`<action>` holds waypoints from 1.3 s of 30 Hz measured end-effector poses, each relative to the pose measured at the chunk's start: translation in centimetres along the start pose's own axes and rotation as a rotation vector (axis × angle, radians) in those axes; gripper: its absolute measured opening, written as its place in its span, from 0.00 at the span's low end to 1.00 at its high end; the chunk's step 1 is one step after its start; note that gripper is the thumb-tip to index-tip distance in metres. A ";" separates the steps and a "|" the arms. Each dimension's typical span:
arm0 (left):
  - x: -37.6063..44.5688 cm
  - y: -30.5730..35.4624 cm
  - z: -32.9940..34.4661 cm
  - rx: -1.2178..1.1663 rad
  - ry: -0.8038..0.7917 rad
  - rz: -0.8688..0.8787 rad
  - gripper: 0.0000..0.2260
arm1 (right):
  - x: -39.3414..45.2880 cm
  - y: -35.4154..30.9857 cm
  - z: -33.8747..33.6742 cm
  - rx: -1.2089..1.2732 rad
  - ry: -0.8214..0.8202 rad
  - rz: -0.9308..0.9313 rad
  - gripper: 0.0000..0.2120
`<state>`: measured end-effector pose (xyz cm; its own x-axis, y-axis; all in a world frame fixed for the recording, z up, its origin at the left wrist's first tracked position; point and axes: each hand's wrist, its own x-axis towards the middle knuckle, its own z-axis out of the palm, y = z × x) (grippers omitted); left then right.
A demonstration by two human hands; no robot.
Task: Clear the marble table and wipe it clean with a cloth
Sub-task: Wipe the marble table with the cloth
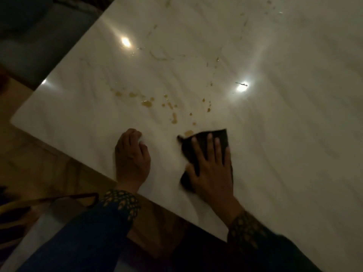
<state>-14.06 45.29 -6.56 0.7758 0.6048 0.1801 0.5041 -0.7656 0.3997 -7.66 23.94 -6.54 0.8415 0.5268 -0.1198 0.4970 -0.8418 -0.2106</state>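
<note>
The white marble table (275, 134) fills most of the head view. A dark cloth (220, 138) lies flat on it near the front edge. My right hand (212, 169) presses down on the cloth with its fingers spread straight. My left hand (131, 156) rests on the bare marble to the left of the cloth, fingers curled under, holding nothing that I can see. Yellow-brown spill drops (147, 103) are scattered across the marble beyond both hands; one drop (189, 132) touches the cloth's far edge.
A dark thin scrap (241, 83) lies by a bright light reflection at centre right. A grey upholstered seat (39, 46) stands past the table's left edge. Wooden floor (39, 150) shows below the table's corner. Fainter smears run toward the far side.
</note>
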 end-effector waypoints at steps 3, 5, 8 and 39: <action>-0.1 -0.1 0.2 -0.009 -0.011 -0.013 0.13 | -3.7 2.6 0.1 -0.019 -0.022 -0.120 0.31; -0.1 -0.2 0.4 -0.001 -0.015 -0.029 0.13 | -3.6 5.9 -0.4 -0.039 -0.021 -0.122 0.31; -0.1 -0.3 0.5 0.008 -0.005 -0.001 0.13 | -0.5 8.3 -1.5 -0.062 -0.038 0.001 0.32; 19.5 -25.7 -7.3 0.027 -0.114 0.056 0.19 | 10.7 -11.4 1.7 -0.054 0.020 0.004 0.30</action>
<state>-14.66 78.40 -6.76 0.8405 0.5329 0.0974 0.4673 -0.8042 0.3674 -4.70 39.36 -7.03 0.8473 0.5214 -0.1013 0.5037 -0.8493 -0.1579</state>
